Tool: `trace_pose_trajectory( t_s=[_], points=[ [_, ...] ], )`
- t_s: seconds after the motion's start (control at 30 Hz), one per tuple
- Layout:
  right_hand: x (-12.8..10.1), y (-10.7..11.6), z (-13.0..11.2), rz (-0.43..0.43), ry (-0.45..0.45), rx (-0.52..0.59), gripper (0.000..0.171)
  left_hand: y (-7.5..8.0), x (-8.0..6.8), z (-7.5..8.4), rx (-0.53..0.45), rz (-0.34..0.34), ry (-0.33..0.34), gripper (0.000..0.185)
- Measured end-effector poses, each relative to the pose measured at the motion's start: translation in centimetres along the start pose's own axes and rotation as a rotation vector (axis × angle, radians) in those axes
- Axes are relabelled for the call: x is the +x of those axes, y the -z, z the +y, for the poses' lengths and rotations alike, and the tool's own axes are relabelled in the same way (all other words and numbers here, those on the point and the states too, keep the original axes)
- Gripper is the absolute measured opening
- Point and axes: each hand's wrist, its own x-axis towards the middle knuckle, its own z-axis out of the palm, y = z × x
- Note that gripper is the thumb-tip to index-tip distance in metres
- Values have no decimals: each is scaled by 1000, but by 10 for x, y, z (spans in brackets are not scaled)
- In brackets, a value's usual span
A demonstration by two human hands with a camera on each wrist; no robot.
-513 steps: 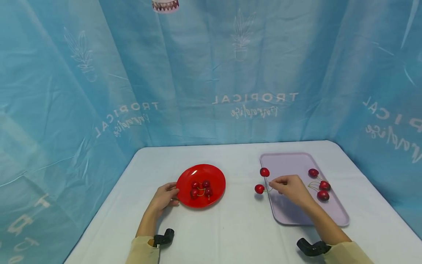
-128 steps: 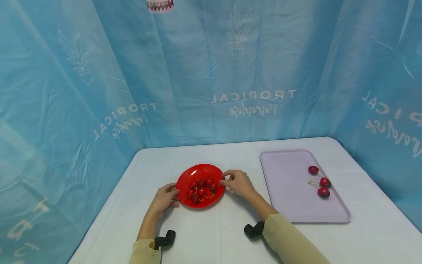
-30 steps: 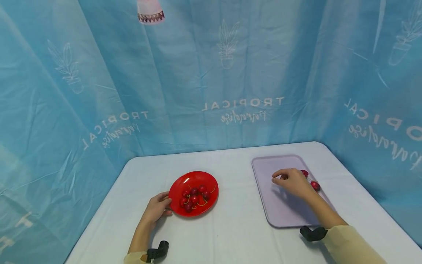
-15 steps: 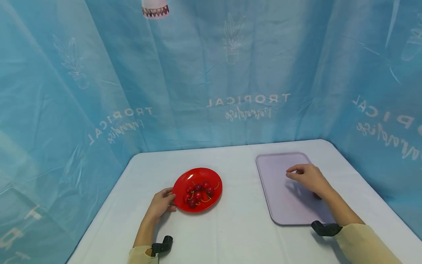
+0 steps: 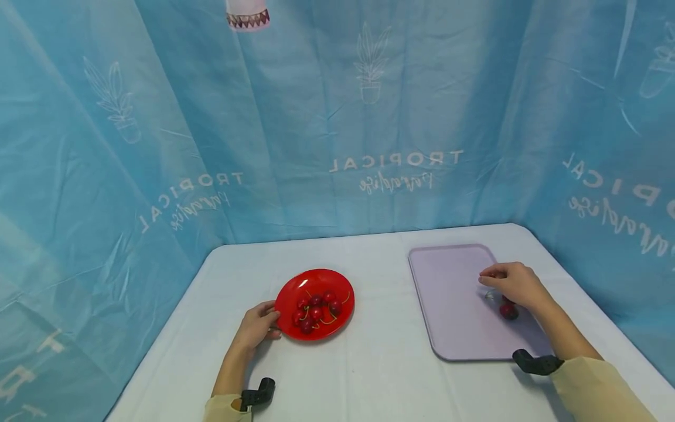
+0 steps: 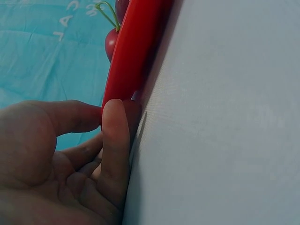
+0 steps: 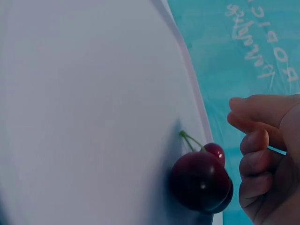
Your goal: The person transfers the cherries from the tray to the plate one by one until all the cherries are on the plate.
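Since the picture half a second before, the right hand (image 5: 514,285) has moved a little more to the right over the tray, and one cherry is now visible under it. The left hand (image 5: 256,325) is at the same place beside the plate.

The fingers (image 7: 253,154) of the right hand are curled loosely, with gaps between them, and in the wrist view they are just beside the cherries on the tray (image 7: 201,180) but do not touch them. Whether the thumb pinches a stem, I cannot tell. These cherries are round, dark red and glossy, with thin green stems, and they lie close together near the right edge of the tray (image 5: 453,305). The tray is a flat lilac rectangle with rounded corners and a low rim, smooth and matte.

The fingers (image 6: 115,140) of the left hand are pressed together, almost straight, and the tips of finger and thumb touch the near edge of the red plate (image 5: 295,288). The plate is round, shiny and shallow, probably plastic. It holds a small heap of cherries (image 5: 315,305) with curved stems.

Both stand on a table (image 5: 379,375) covered with a smooth white cloth. Behind hangs a thin blue curtain (image 5: 337,117) with folds, printed with pale plants and the word TROPICAL
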Motion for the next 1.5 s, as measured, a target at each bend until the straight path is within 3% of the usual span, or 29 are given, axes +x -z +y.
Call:
trace_pose_trajectory(
  t_s=[0.47,0.63,0.97,1.27,1.5],
  points=[
    [-7,1,5,-74,-68,-147,29,1,-1,1,2,-1,4,42],
    [-7,0,5,-73,-37,-228,26,1,-2,2,3,1,8,42],
    [-8,-4,2,-75,-75,-310,22,0,-2,2,-3,3,10,42],
    [-10,-4,3,-37,-28,-299,22,0,-1,3,4,2,-2,42],
    [-10,-6,-1,79,39,-132,17,-1,-1,3,13,9,-5,41]
  ],
)
